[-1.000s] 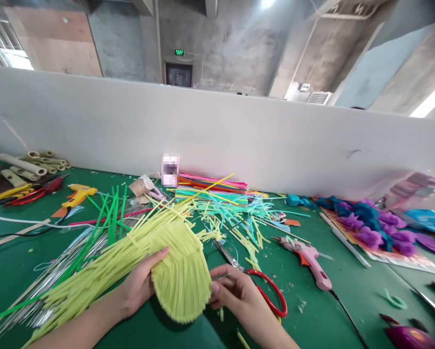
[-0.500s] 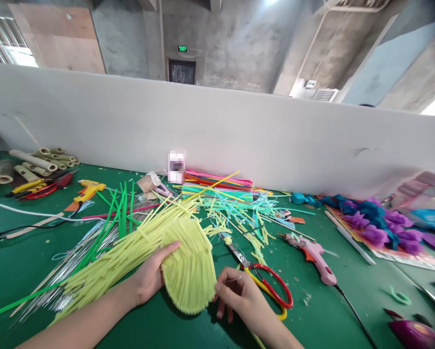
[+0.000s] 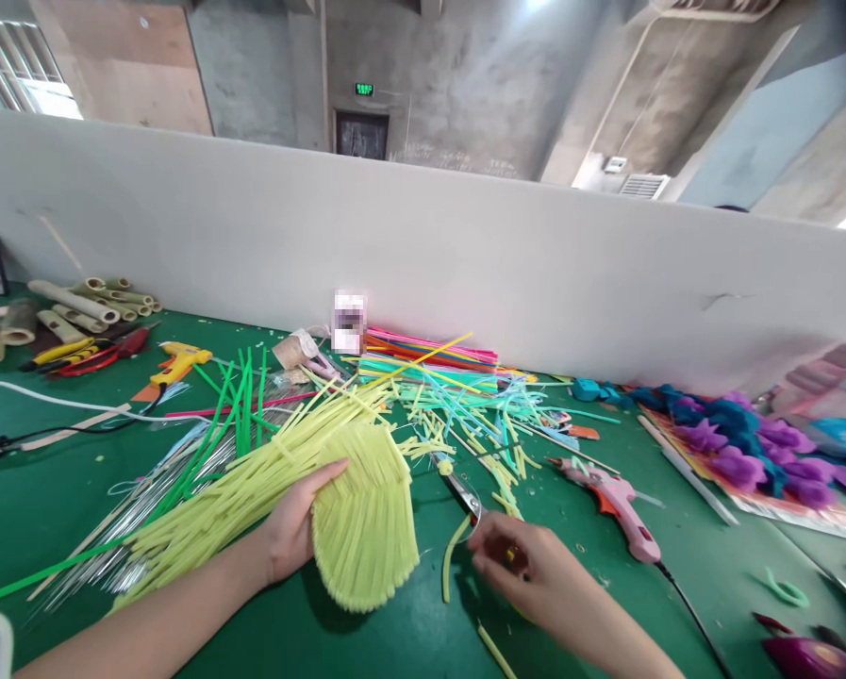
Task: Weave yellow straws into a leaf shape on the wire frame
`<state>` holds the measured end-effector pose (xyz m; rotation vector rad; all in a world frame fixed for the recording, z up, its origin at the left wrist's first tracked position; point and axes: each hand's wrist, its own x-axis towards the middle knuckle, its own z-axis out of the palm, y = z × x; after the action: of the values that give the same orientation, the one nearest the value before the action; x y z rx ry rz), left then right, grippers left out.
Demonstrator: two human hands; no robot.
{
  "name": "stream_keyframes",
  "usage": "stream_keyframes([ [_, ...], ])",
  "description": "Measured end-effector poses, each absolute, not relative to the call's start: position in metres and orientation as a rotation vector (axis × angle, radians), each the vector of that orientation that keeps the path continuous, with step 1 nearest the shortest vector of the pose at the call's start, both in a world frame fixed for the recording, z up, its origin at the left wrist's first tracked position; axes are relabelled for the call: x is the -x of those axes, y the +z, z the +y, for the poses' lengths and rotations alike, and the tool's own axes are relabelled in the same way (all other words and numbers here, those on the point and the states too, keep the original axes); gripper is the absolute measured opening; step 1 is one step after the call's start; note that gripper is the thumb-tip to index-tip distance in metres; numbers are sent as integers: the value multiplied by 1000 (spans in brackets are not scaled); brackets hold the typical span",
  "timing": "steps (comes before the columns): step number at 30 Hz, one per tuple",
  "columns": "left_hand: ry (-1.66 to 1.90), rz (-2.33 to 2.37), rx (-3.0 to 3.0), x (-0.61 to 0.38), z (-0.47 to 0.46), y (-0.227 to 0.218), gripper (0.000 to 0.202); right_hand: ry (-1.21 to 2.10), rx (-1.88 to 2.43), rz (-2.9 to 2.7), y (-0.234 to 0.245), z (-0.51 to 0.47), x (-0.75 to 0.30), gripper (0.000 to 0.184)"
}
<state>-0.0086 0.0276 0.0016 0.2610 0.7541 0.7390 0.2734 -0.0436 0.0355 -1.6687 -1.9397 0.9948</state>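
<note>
My left hand (image 3: pixel 296 519) grips a leaf-shaped piece (image 3: pixel 366 528) of yellow-green pipe cleaners, thumb across its face. The stems lie side by side and slant out from a middle line. To its right, my right hand (image 3: pixel 528 566) is closed in a pinch on a thin wire (image 3: pixel 467 538), which curves out from the fingertips. That hand hovers over the scissors (image 3: pixel 461 495) and hides most of their red and yellow handles. A short yellow-green pipe cleaner (image 3: pixel 449 566) lies beside the right fingertips, and another piece (image 3: pixel 494 651) lies below.
Bundled yellow-green pipe cleaners (image 3: pixel 231 500) lie behind my left arm, beside silver wires and green stems. A pink glue gun (image 3: pixel 617 505) rests at right, a yellow one (image 3: pixel 178 363) at left. Bamboo pieces, pliers, coloured pipe cleaners (image 3: pixel 429 363) and purple flowers (image 3: pixel 740 462) line the back.
My right hand has moved right, away from the leaf-shaped piece and over the scissors' handles. A short pipe cleaner now shows between them. My left hand keeps its grip.
</note>
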Motion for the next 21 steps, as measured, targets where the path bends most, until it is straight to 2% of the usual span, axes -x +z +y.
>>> stream_keyframes([
  [4, 675, 725, -260, 12, 27, 8, 40, 565, 1881, -1952, 24, -41, -304, 23],
  [7, 651, 677, -295, 13, 24, 17, 42, 533, 1928, -1987, 15, -41, -309, 44],
  [9, 648, 667, -316, 12, 22, 25, 45, 539, 1942, -2017, 13, -40, -305, 51],
  [15, 599, 614, -240, 6, 18, 37, 64, 612, 1795, -1946, 11, -39, -301, 26],
  [21, 634, 559, -210, 9, 18, 32, 48, 802, 1741, -1739, 10, -38, -306, 38],
])
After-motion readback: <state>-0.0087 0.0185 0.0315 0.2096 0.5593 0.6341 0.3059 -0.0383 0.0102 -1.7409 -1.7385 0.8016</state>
